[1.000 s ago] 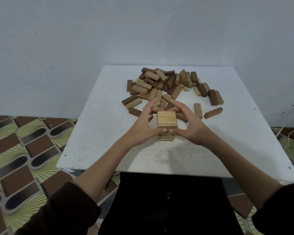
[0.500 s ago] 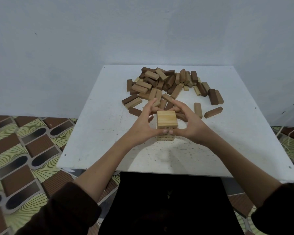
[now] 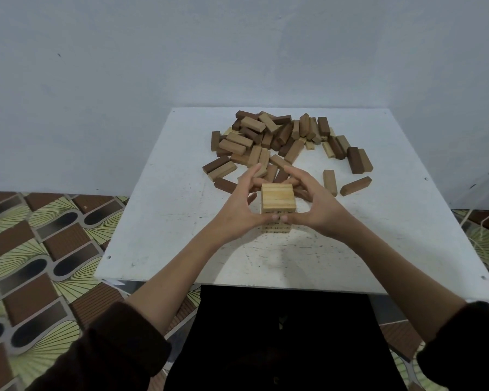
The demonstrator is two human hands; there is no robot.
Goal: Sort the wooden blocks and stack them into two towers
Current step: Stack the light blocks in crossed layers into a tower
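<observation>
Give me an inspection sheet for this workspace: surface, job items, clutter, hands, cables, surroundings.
Surface: white table, speckled with small dark marks.
Job's things: light-wood tower near the middle; pile of light and dark blocks unsorted behind it; no second tower seen.
Clutter: nothing seen.
Grippers: left hand and right hand hold the tower from either side.
Cables: thin pale strands by the table's right edge, kind unclear.
Surroundings: pale wall; patterned floor.
</observation>
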